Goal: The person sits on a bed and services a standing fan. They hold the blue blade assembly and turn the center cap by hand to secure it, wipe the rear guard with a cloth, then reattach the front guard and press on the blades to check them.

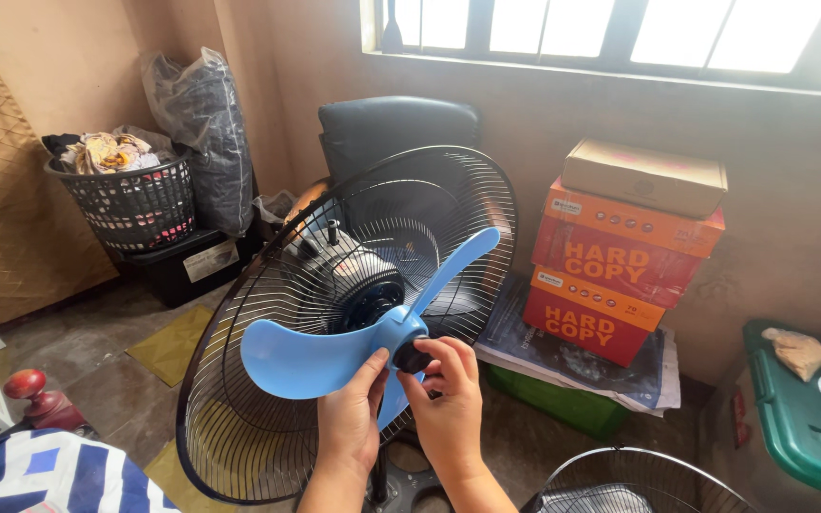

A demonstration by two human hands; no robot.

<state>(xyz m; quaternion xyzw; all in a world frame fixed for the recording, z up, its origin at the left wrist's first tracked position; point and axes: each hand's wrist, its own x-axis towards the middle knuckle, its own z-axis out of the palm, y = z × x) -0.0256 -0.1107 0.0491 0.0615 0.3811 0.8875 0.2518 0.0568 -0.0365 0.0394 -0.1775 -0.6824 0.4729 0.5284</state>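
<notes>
Just below the middle of the frame, a light blue fan blade (334,356) sits on the hub of a fan, in front of the black wire rear guard (268,380) and the grey motor housing (349,275). At the blade's centre is a small black cap (413,357). The right hand (448,404) comes up from the lower edge, wrist bent slightly, with thumb and fingers curled and closed around that cap. The left hand (349,418) rises beside it, palm toward the blade, thumb pressed on the blade's front near the hub and fingers tucked behind it, so they are hidden. One blade lobe is largely covered by the hands.

At the lower right, a second wire guard (639,484) is cut off by the frame edge. Right of centre, red and orange cardboard boxes (620,266) are stacked against the wall. In the upper left stands a black laundry basket (135,204) holding clothes.
</notes>
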